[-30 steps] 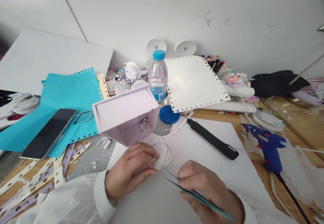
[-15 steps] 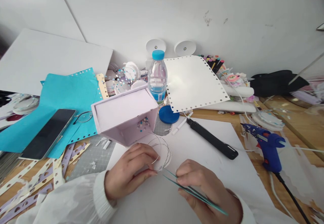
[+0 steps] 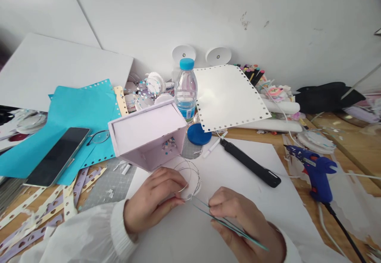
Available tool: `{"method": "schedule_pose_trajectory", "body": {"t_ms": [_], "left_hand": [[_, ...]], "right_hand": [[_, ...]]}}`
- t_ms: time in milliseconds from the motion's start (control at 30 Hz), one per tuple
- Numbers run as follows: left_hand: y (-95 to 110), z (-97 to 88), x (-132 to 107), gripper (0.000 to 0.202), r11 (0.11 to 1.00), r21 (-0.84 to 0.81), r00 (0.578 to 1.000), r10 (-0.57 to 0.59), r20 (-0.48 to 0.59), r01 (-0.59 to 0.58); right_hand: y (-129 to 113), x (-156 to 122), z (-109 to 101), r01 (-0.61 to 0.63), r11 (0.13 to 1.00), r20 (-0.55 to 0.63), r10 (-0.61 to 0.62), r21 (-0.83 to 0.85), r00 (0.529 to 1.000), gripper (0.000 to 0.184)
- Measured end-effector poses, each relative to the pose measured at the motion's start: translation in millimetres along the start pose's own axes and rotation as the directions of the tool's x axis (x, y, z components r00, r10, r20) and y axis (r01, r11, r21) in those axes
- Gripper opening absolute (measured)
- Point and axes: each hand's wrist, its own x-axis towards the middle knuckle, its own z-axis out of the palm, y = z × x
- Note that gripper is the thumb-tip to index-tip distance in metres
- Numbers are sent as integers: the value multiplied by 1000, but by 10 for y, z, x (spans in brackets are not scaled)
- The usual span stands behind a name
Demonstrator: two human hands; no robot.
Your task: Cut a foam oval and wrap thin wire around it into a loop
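Observation:
My left hand (image 3: 154,199) rests on a white sheet (image 3: 238,175), its fingers pinched on a coil of thin silver wire (image 3: 190,175). My right hand (image 3: 241,219) is closed around long teal tweezers (image 3: 229,225) whose tips point at the wire by my left fingertips. A pale lilac cardboard box (image 3: 145,134) lies tipped on its side just beyond my left hand, with confetti bits inside.
A water bottle (image 3: 186,88), a blue lid (image 3: 199,134), a black craft knife (image 3: 250,163) and a white marker lie behind. A blue glue gun (image 3: 317,171) is at the right. A phone (image 3: 56,156), glasses and teal paper (image 3: 80,112) sit left, with punched paper strips.
My right hand has shifted the tweezers slightly left, so the tips sit closer to the wire at my left fingers. My left hand has barely moved.

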Motion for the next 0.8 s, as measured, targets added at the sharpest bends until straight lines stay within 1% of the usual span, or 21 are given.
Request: {"method": "schedule_pose_trajectory", "body": {"t_ms": [133, 200, 300, 400, 567, 633, 700, 800], "left_hand": [[0, -2, 2, 4, 1000, -8, 1000, -12, 1, 12], [-2, -5, 6, 4, 1000, -11, 1000, -24, -2, 24], [-3, -11, 8, 4, 999, -7, 999, -31, -9, 31], [-2, -13, 5, 5, 999, -7, 999, -32, -8, 32], [-10, -5, 0, 5, 1000, -17, 1000, -9, 12, 9], [-17, 0, -3, 6, 1000, -17, 1000, -7, 19, 8], [-20, 2, -4, 9, 1000, -8, 999, -26, 22, 26], [-11, 3, 4, 13, 999, 23, 998, -50, 36, 49]], "right_hand": [[-19, -17, 3, -53, 998, -53, 54, 25, 997, 24], [-13, -9, 1, -38, 999, -25, 39, 31, 999, 22], [3, 6, -1, 16, 999, 18, -16, 33, 1000, 20], [9, 9, -3, -5, 999, -11, 5, 45, 1000, 23], [-14, -19, 6, -26, 999, -11, 27, 46, 1000, 23], [-39, -41, 18, -91, 990, -81, 99, 104, 992, 20], [-66, -57, 25, -135, 973, -160, 166, 186, 973, 15], [-91, -50, 14, -127, 954, -250, 197, 272, 948, 11]]}}
